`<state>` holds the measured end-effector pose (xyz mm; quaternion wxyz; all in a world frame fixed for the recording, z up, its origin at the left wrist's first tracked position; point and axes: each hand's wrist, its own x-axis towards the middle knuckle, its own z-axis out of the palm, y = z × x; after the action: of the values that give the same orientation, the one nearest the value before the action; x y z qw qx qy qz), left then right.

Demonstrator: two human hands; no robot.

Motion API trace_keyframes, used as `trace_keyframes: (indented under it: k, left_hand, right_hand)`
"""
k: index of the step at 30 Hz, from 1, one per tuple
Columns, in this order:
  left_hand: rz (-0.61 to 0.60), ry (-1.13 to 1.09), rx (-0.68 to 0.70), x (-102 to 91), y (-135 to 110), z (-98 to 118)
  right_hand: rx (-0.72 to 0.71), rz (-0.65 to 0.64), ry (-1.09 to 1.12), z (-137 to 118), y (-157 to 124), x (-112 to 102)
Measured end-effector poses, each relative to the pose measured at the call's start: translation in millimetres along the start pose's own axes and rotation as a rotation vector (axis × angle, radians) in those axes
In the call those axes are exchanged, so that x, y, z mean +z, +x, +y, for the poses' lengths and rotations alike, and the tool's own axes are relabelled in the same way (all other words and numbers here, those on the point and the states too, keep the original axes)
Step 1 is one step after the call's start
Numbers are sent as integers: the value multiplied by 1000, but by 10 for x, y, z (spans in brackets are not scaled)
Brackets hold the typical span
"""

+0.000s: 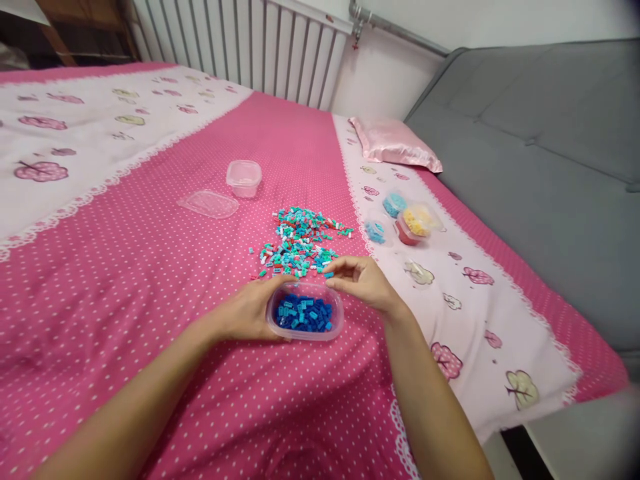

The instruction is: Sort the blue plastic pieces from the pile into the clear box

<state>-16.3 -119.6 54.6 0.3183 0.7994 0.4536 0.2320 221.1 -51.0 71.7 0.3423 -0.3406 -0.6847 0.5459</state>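
My left hand [250,312] curls around the left side of a small clear plastic tub [337,325] that holds dark blue beads [305,315]. My right hand [361,279] hovers at the tub's far right rim, fingers pinched on a small blue bead [329,274]. Just beyond the tub lies a loose pile of mixed beads [301,241], teal, white and red, on the pink dotted bedspread [125,280].
An empty clear tub [243,177] and its lid [209,203] lie farther back on the left. Small tubs of blue, yellow and red beads [406,221] stand at right. A pink pillow [395,143], a grey sofa [540,167] and a radiator [250,47] border the bed.
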Motion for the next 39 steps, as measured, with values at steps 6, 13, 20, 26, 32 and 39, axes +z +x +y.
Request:
trace_keyframes:
  k: [6,13,20,26,32,39]
  left_hand:
    - [-17,2,9,22,8,-12]
    - [-20,17,-6,-17,-4,34]
    - [-24,0,-32,-30,2,68]
    - [-21,0,-30,-35,0,80]
    - [-17,-10,-17,-34,-1,82]
    - [-23,5,-5,-29,0,69]
  right_hand:
    - [-41,-172,-69,-66,-31,67]
    - [-65,334,-104,84,57,-45]
    - [135,631,-630,391,44,-380]
    - [210,311,-761,421,18,-314]
    - [229,194,-831,306,7,-214]
    - [278,306,-880,251,27,-232]
